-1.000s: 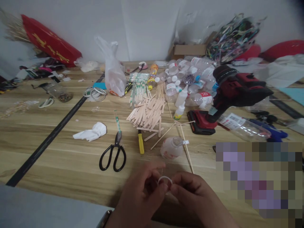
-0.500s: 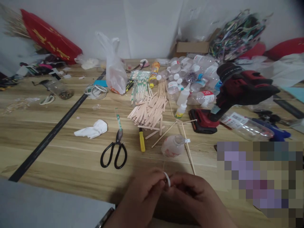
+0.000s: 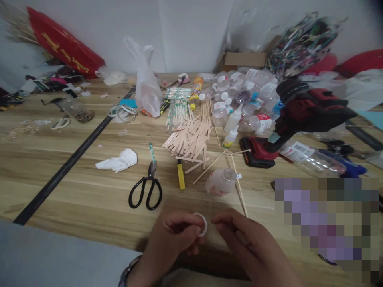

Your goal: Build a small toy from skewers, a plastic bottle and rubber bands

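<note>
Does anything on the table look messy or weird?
The wooden sticks look messy: they lie in a loose heap, some pointing different ways. The white tissue-like scrap left of the black-handled scissors looks crumpled. I see no clear spill.

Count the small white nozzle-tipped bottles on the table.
2: the taller bottle stands beside the clear plastic bottles; the shorter bottle is just nearer, left of the drill. More could be hidden.

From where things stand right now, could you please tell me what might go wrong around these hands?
The white ring, pinched at its edge by the left hand, might slip free. The thin strand between it and the right hand could snag or break. The bottle just beyond both hands might get knocked over.
</note>
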A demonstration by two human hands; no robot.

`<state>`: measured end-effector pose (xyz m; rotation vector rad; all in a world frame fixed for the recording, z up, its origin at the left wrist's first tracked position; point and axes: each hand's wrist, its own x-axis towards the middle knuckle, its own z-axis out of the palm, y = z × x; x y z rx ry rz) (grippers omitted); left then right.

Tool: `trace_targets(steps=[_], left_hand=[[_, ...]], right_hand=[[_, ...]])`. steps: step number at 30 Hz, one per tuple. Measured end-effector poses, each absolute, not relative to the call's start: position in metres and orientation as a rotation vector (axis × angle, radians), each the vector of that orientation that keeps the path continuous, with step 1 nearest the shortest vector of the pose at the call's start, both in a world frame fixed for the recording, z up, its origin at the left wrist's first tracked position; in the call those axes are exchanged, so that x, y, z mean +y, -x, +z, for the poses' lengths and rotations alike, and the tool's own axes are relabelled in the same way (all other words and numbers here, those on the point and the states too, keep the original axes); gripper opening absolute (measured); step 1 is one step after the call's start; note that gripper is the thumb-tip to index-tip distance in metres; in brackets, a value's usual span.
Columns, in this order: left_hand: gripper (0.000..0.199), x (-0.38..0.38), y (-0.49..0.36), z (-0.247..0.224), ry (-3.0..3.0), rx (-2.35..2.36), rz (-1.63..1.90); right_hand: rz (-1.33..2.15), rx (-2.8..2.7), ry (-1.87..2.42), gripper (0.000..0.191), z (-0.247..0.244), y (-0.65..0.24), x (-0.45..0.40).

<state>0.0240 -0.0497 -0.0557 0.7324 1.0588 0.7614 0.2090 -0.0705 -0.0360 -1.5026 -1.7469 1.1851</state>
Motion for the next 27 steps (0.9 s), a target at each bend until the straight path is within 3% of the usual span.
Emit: trace_targets(steps=[5, 13, 27], left_hand=[[0.020, -0.052, -0.034, -0.057, -0.823, 0.937, 0.735], [0.021, -0.053, -0.031, -0.047, -1.741, 1.088, 0.866], [0.021, -0.058, -0.021, -0.048, -2.330, 1.149, 0.677]], right_hand=[[1.448, -1.519, 1.330, 0.017, -0.036, -0.203, -0.069], [0.940, -1.846, 1.351, 0.021, -0.046, -0.205, -0.071], [1.001, -1.962, 1.374, 0.018, -0.052, -0.210, -0.075]])
